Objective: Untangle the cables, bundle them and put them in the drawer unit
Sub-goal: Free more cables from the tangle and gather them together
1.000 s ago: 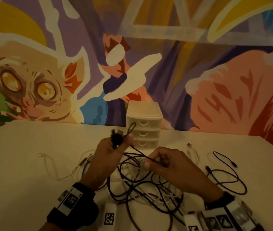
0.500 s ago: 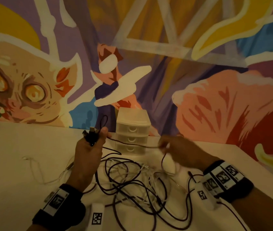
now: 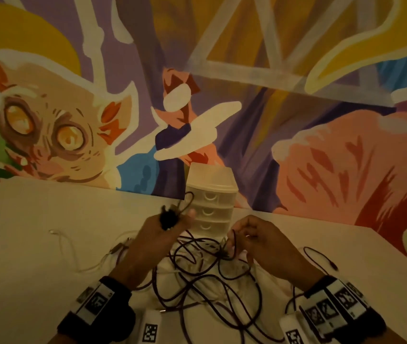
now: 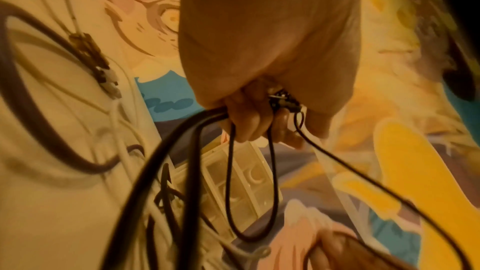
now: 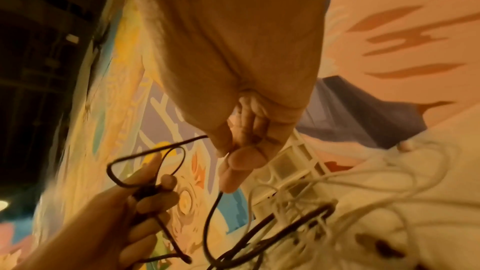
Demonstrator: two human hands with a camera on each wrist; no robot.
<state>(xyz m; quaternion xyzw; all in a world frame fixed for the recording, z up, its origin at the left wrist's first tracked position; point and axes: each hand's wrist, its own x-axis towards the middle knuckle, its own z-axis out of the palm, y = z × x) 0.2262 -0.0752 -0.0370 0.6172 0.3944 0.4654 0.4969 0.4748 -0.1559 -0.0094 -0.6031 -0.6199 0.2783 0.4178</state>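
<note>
A tangle of dark cables (image 3: 205, 276) mixed with white cables (image 3: 172, 270) lies on the white table (image 3: 23, 244) in front of a small white drawer unit (image 3: 210, 207), whose drawers look closed. My left hand (image 3: 170, 222) is raised above the heap and grips a small coil of dark cable (image 4: 281, 101) with a loop sticking up. My right hand (image 3: 237, 240) pinches a strand of the same dark cable (image 5: 213, 208) just over the pile, close to the drawer unit's base.
A thin white cable (image 3: 73, 249) trails over the table to the left. Another dark cable (image 3: 321, 258) lies loose to the right of my right hand. A painted mural wall (image 3: 321, 145) rises directly behind the table and drawer unit.
My right hand came back left and down from its stretched-out pull to the pile, holding the strand. My left hand keeps the small coil raised. The head view shifted.
</note>
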